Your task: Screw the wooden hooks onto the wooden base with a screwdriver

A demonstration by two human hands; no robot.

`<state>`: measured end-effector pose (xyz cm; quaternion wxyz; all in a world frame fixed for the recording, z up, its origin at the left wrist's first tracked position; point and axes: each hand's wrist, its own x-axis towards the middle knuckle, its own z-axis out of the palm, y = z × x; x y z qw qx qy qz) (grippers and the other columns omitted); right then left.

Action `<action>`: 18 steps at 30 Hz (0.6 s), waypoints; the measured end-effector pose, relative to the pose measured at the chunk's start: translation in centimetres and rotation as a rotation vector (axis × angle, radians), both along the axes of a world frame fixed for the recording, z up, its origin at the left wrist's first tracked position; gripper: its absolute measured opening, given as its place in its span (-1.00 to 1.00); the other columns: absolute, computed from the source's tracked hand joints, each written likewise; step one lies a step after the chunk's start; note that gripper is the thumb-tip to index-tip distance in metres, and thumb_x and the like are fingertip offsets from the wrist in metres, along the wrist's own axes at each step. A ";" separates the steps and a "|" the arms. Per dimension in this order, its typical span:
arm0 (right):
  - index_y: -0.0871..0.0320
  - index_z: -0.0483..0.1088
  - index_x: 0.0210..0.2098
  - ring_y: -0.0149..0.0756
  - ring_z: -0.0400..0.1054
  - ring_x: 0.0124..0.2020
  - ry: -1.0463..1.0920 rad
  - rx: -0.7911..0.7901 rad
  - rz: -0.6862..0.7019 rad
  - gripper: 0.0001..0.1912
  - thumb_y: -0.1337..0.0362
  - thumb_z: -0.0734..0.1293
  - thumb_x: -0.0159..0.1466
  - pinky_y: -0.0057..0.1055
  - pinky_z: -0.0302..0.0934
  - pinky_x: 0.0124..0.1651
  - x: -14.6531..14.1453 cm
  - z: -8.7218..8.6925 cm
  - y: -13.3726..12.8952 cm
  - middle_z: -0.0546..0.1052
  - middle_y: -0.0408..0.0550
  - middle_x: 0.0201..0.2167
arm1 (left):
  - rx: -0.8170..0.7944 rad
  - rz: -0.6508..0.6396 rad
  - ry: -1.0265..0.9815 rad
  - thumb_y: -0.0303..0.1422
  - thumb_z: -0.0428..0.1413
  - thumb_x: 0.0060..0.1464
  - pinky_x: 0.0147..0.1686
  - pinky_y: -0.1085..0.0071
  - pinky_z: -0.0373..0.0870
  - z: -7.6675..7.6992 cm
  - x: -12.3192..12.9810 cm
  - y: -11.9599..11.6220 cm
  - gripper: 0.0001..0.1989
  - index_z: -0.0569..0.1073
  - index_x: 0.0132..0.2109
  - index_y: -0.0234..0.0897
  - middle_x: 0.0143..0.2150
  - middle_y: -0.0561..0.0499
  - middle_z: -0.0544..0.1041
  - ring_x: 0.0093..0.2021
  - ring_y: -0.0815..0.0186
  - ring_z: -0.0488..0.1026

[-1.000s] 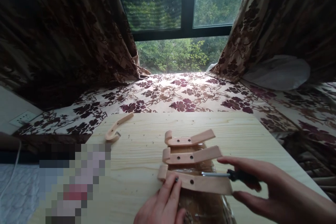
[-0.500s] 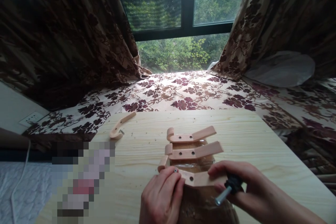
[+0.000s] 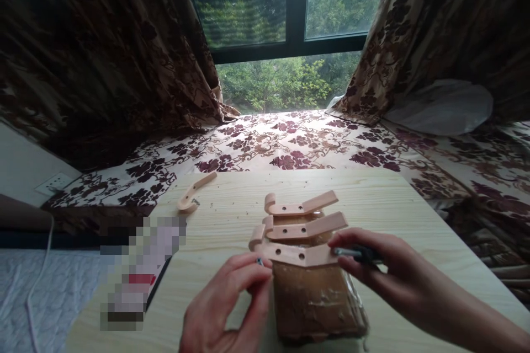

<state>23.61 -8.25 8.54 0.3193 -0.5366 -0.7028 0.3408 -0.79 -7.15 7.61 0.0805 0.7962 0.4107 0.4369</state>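
Three curved wooden hooks, the rear one (image 3: 304,208), the middle one (image 3: 306,228) and the front one (image 3: 304,255), lie across a brown tape-wrapped block (image 3: 314,298). Each shows two dark holes. My left hand (image 3: 232,298) pinches a small screw (image 3: 260,261) just left of the front hook. Closed around a screwdriver (image 3: 360,254) with a dark handle, my right hand (image 3: 389,270) has its fingertips at the right end of the front hook.
Another wooden hook (image 3: 194,193) lies at the back left of the pale wooden table (image 3: 223,231), with small screws beside it. A blurred flat object (image 3: 144,270) is at the left edge. Behind are floral cloth (image 3: 290,138) and a window.
My left hand has moved left and off the front hook, holding a screw, and both hook holes now show. The screwdriver has turned to point left.
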 end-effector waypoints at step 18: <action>0.18 0.41 -0.23 -0.43 0.11 -0.56 0.117 -0.167 -0.139 -0.63 0.00 0.24 0.20 -0.48 0.07 -0.56 1.0 1.2 1.9 0.38 -0.09 -0.47 | -0.266 0.282 -0.400 -0.29 0.12 0.03 -0.18 0.64 0.38 1.3 -0.4 0.0 -0.88 0.45 -0.22 -0.04 -0.34 0.26 0.55 -0.36 0.49 0.47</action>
